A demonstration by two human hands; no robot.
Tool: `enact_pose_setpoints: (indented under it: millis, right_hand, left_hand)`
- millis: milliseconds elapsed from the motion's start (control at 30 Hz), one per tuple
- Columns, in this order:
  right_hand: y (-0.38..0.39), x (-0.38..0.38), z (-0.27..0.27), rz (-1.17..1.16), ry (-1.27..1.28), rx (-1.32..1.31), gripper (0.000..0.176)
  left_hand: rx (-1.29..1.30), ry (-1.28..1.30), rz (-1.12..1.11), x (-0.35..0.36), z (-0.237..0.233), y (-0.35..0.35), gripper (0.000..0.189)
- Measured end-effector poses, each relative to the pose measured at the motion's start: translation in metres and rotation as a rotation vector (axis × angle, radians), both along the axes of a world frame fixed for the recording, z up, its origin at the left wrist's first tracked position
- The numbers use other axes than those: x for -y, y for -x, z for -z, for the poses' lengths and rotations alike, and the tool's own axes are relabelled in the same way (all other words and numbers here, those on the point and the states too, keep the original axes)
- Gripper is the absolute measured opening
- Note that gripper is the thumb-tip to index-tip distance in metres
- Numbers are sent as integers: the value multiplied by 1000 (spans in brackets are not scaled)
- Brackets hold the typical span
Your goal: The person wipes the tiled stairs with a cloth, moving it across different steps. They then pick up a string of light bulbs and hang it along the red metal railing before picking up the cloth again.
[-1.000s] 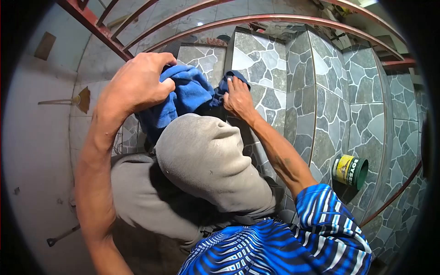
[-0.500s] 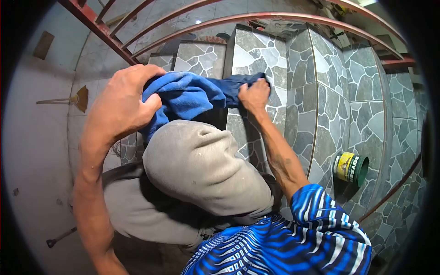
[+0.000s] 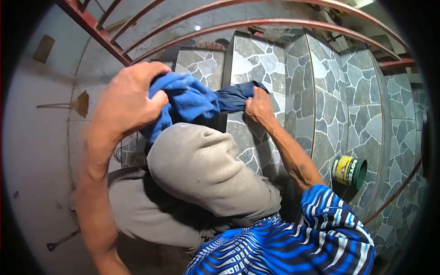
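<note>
Blue cloth [image 3: 189, 95] pinched in left hand [image 3: 126, 98], navy cloth [image 3: 233, 97] pinched in right hand [image 3: 260, 106], tiled steps [image 3: 256, 59]

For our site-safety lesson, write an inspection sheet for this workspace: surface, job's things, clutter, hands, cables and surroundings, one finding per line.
Surface: grey stone-patterned tiled steps with white jointing.
Job's things: bright blue crumpled cloth meeting dark navy bunched fabric; joined or separate, unclear.
Clutter: green-and-yellow cylindrical paint bucket at right; tan-bristled fan-shaped broom at left.
Left hand: curled around the cloth.
Right hand: on the fabric's outer end.
Cables: none certain; a thin looped strand near the left forearm may be wire.
Surroundings: curved red metal railing beyond the hands; plain pale wall at left.
</note>
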State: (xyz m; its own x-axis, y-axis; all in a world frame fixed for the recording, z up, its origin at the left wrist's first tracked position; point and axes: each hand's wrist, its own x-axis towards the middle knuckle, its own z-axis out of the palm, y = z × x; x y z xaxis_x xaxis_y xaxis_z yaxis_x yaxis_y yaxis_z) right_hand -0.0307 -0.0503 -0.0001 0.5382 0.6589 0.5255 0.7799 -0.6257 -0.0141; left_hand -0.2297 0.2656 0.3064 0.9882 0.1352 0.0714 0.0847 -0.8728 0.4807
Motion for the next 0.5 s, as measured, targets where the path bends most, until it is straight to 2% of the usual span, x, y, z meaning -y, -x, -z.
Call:
enact_pose_setpoints:
  millis: [100,133,167,233,267,367,400,433,500]
  right_hand:
    - [-10,-21,11,348,220,-309,53]
    - [-5,-40,1,411,131,-343,51]
    - [0,-50,6,329,199,2,51]
    - [15,-29,2,-1,103,-83,50]
    - [15,-13,6,3,22,24,49]
    - [-4,0,10,229,179,-194,48]
    - [6,-23,-27,272,347,-311,46]
    - [-5,-34,-27,188,605,-503,44]
    - [12,-47,-3,112,205,-16,48]
  left_hand:
    - [-34,4,-9,2,0,1,40]
    - [-59,31,-4,4,-4,0,40]
    - [-74,51,-2,4,-7,-2,41]
    - [-27,3,21,3,1,-2,40]
    - [-11,-9,29,2,4,-1,40]
    - [16,-33,28,-4,3,1,41]
    - [10,-30,37,-3,4,2,41]
    - [-38,2,24,2,2,2,41]
    - [-104,43,-13,5,-10,-2,41]
